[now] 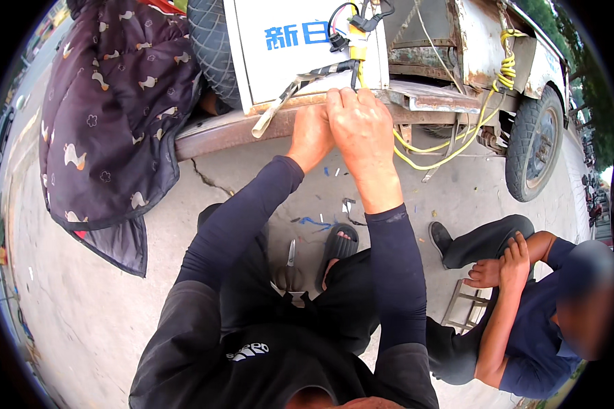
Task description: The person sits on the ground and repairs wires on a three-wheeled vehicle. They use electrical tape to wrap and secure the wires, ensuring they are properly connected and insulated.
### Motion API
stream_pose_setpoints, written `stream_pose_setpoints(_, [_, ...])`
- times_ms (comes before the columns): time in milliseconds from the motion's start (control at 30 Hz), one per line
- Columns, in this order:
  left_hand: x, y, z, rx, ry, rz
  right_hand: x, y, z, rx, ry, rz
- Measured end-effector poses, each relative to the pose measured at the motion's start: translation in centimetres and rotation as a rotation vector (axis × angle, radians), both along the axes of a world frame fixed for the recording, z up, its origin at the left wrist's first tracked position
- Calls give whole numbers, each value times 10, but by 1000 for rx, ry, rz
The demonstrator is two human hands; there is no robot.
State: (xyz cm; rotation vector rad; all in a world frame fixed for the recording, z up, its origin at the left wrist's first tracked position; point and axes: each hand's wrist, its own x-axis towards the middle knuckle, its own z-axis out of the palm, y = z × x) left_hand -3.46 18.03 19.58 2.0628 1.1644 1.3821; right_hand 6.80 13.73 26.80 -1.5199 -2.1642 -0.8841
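Holding black cable (354, 76) at the lower edge of the white box (280, 65), in the closed grip of the right hand (363, 133); cannot tell the grip of the adjoining left hand (312, 138). Bordered just below the box by rusty rail (232, 129), then open concrete (450, 198); hemmed left by quilted cover (116, 116), right by yellow cord (505, 73).

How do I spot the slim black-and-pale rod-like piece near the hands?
Find the flat white panel with blue lettering, above the rusty brown metal rail. Across the panel's lower edge, beyond the left hand, slants the slim black-and-pale rod-like piece. Unlike the curved black wires above, it has a blunt pale end overlapping the rail.
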Motion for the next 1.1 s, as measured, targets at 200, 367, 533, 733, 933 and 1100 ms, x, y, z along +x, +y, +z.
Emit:
stream_pose_setpoints(200, [7,-3,7,184,-91,3,-4,20,23,34,647,476])
stream_pose_setpoints(367, [11,-7,46,-446,-267,-74,47,24,-16,-221,1514,79])
stream_pose_setpoints(533, [25,11,66,-724,-359,-84,46,18,-21,-142,1422,57])
stream_pose_setpoints(733, [40,18,73,-963,-597,-146,54,8,-22,-290,1252,-52])
stream_pose_setpoints(933, [49,15,76,-1033,-618,-262,64,11,-31,-202,1361,-10])
stream_pose_setpoints(1100, [42,12,70,-1042,-663,-389,85,-2,-25,-167,1137,11])
